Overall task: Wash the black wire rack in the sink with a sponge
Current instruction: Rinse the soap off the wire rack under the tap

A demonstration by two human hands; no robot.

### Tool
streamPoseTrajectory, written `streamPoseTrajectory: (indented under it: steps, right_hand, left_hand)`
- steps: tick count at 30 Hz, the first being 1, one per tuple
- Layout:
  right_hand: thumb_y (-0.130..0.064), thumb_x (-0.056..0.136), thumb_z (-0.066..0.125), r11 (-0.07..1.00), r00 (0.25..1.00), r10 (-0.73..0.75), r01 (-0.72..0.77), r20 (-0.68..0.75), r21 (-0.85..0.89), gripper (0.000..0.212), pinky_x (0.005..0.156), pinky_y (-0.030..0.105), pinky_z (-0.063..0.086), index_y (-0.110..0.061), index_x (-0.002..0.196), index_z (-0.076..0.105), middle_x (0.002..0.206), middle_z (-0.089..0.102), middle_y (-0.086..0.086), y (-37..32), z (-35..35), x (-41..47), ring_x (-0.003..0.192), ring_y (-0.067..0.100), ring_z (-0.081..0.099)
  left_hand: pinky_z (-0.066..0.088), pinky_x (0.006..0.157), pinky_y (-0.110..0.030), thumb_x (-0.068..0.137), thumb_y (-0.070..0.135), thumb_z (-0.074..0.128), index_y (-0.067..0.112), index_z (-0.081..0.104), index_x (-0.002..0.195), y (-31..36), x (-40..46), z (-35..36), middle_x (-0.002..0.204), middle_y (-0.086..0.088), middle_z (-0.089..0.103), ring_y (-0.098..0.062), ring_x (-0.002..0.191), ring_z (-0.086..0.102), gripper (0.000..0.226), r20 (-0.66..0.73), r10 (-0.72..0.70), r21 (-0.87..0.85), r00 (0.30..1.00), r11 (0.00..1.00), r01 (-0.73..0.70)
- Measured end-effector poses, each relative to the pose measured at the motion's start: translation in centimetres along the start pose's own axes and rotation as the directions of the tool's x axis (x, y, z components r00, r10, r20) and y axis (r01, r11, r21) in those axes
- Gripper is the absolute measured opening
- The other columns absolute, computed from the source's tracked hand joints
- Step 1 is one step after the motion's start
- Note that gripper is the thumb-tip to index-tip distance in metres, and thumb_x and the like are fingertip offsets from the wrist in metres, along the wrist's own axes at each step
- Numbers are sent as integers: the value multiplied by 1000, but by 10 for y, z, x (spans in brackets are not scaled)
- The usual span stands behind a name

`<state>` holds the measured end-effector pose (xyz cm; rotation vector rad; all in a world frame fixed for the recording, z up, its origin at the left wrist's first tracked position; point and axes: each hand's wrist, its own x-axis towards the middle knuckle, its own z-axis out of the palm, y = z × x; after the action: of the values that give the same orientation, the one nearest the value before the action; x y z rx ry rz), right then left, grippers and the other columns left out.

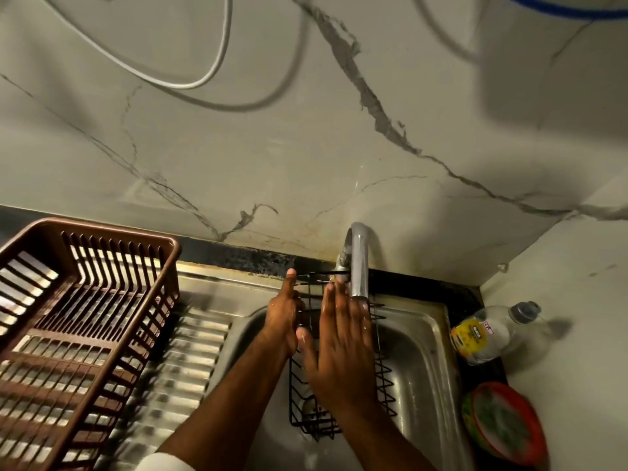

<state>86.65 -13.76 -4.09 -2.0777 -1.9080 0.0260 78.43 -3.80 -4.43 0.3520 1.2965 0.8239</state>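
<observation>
Right hand [343, 348] lies flat and released over the upright black wire rack [380, 375]; left hand [283, 317] grasps its left edge

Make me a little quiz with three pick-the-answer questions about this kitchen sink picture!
1. Where is the black wire rack?
A. in the steel sink
B. in the brown plastic basket
C. on the wall

2. What colour is the slatted dish basket?
A. blue
B. brown
C. white

3. How is the right hand?
A. fist
B. holding a cup
C. flat, fingers straight

Answers: 1 A, the rack stands in the basin under the curved metal tap. 2 B, its slats are brown. 3 C, its fingers lie straight over the rack.
</observation>
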Motion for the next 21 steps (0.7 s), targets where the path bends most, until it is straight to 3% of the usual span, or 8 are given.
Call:
streamPoseTrajectory:
  steps: [1, 2, 5, 8, 12, 15, 18, 21]
  right_hand:
    - [-65, 100, 11, 999, 999, 36, -35, 23, -9, 78, 123, 53, 10, -18, 160, -5, 168, -5, 8, 0, -3, 14, 155, 28, 0]
    - [-68, 99, 9, 997, 996, 72, -72, 54, -12, 80, 124, 54, 5, -20, 158, -14, 167, -8, 9, 1, -7, 29, 155, 31, -2]
    - [-69, 98, 12, 998, 993, 62, -60, 100, -27, 81, 124, 52, 3, -24, 153, -27, 165, -21, 7, 2, -17, 54, 154, 32, -6]
    - [-63, 100, 20, 999, 998, -34, 35, 51, -18, 81, 123, 52, 13, -17, 158, -12, 166, -19, 7, 2, -14, 30, 154, 31, -1]
    - [-61, 100, 32, 990, 985, -140, 136, 97, 46, 81, 119, 48, 15, -11, 160, 12, 168, -2, 9, 7, 13, -44, 155, 28, 3]
    - [-60, 99, 34, 984, 981, -170, 162, 95, 80, 78, 119, 47, 18, -11, 158, 22, 168, 7, 7, 8, 18, -69, 154, 27, 12]
    - [-60, 101, 24, 996, 996, -81, 79, 43, 35, 75, 124, 47, 4, -17, 161, 5, 169, -2, 5, 8, 5, -24, 155, 27, 4]
    - [-66, 99, 19, 997, 995, 74, -74, 68, 3, 80, 123, 49, -5, -25, 157, -17, 167, -3, 11, 7, -20, 34, 154, 34, 1]
  left_hand:
    - [51, 86, -41, 89, 70, 54, 9, 56, 135, -3, -2, 0, 117, -20, 66, -34, 109, 66, 76, 23, -7, 8, 1000, 1000, 6]
    - [51, 90, -43, 91, 67, 54, 10, 59, 129, -7, -3, 0, 110, -18, 68, -32, 104, 67, 69, 28, 3, 37, 1000, 999, -4]
    - [56, 82, -39, 93, 62, 55, 15, 68, 100, -15, -10, 4, 93, -10, 73, -24, 89, 70, 49, 16, 18, 99, 1000, 995, -20]
    - [56, 86, -37, 85, 73, 56, 20, 68, 117, -11, -7, 6, 105, -2, 76, -18, 96, 72, 63, 113, 3, 144, 994, 989, -19]
    - [48, 104, -51, 78, 79, 60, 9, 58, 133, -1, 1, 9, 122, -13, 66, -36, 115, 63, 89, -33, -5, 104, 999, 995, 8]
    - [48, 104, -54, 76, 78, 63, 12, 63, 118, 1, 3, 8, 114, -13, 67, -35, 111, 64, 79, -27, 23, 95, 999, 995, -21]
    - [56, 91, -47, 78, 79, 61, 14, 67, 95, -5, 1, 5, 93, -12, 69, -30, 89, 68, 68, 23, 26, 120, 999, 992, -29]
    - [59, 89, -44, 51, 88, 73, 13, 69, 121, -16, -3, 10, 109, -12, 77, -27, 99, 75, 102, 128, -31, 151, 991, 988, 11]
